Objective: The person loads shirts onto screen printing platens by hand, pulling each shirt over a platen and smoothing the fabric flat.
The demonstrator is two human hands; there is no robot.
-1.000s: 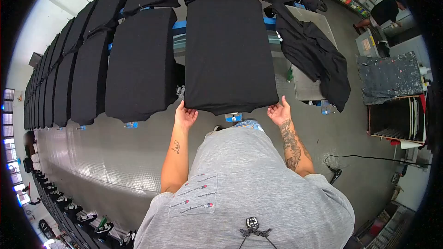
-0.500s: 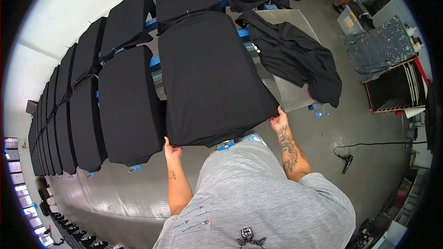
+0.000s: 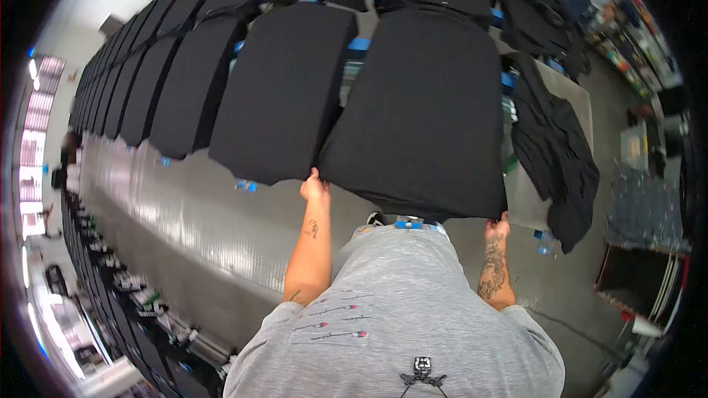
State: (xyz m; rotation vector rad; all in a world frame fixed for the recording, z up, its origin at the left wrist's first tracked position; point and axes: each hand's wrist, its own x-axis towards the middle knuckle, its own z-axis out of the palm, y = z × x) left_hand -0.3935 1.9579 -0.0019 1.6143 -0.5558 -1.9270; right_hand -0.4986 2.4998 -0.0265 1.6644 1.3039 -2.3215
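A black T-shirt [image 3: 424, 110] is spread over a flat board right before me, its lower edge toward my body. At that edge's left corner, my left hand [image 3: 316, 189] is closed on the fabric, thumb up. The opposite corner is pinched by my right hand [image 3: 497, 227], its fingers partly hidden under the cloth. A blue clamp [image 3: 408, 222] shows below the edge, close to my waist. To the right, a crumpled black garment [image 3: 557, 151] lies over a bare grey board [image 3: 527, 203] and hangs off its front.
Several more boards covered in black cloth [image 3: 276, 96] run in two rows to the left, with blue brackets between them. A dark frame rack [image 3: 634, 280] stands at the right. A cable [image 3: 575, 332] lies on the floor. Racks with dark items [image 3: 110, 265] line the left side.
My view has turned left, so the boards appear further right. Both hands stay on the shirt's lower corners, and the cloth's left corner now looks pulled outward to the left.
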